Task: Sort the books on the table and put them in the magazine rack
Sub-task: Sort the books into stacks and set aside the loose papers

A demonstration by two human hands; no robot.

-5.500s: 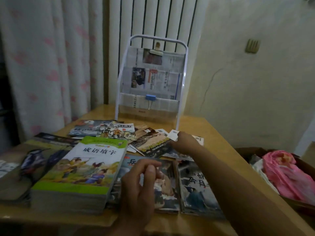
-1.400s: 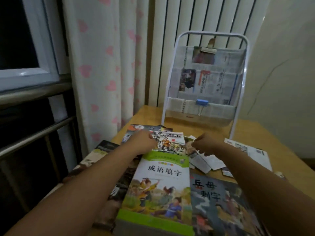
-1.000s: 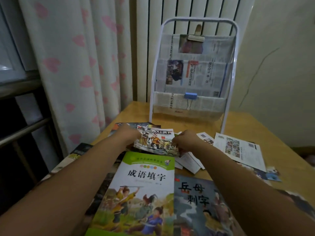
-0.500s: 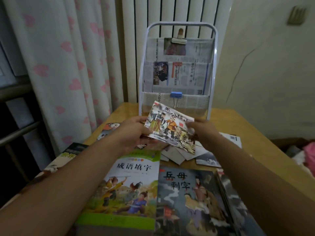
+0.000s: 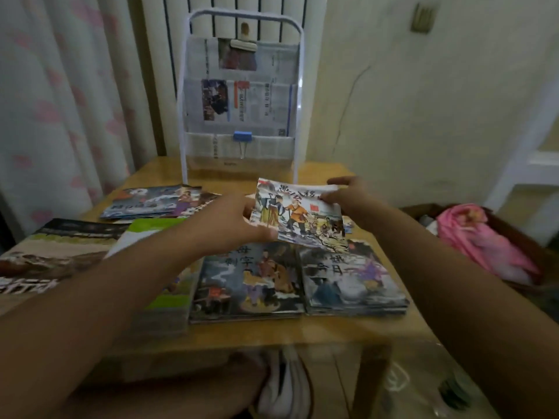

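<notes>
I hold a small picture book [image 5: 299, 216] above the table with both hands. My left hand [image 5: 230, 222] grips its left edge and my right hand [image 5: 351, 198] pinches its top right corner. Under it lie two dark illustrated books side by side [image 5: 248, 279] [image 5: 351, 279]. A thick green-covered book [image 5: 169, 297] lies to the left, largely hidden by my left arm. The white wire magazine rack [image 5: 240, 95], lined with newspaper, stands at the back of the table.
More magazines lie at the far left [image 5: 157, 201] and near left [image 5: 51, 252] of the wooden table [image 5: 348, 331]. A box with pink cloth [image 5: 481, 237] sits to the right. Curtains and a radiator are behind.
I lifted the small picture book off the pile with both hands and carried it to the right, over the dark books. My view shifted right and back.
</notes>
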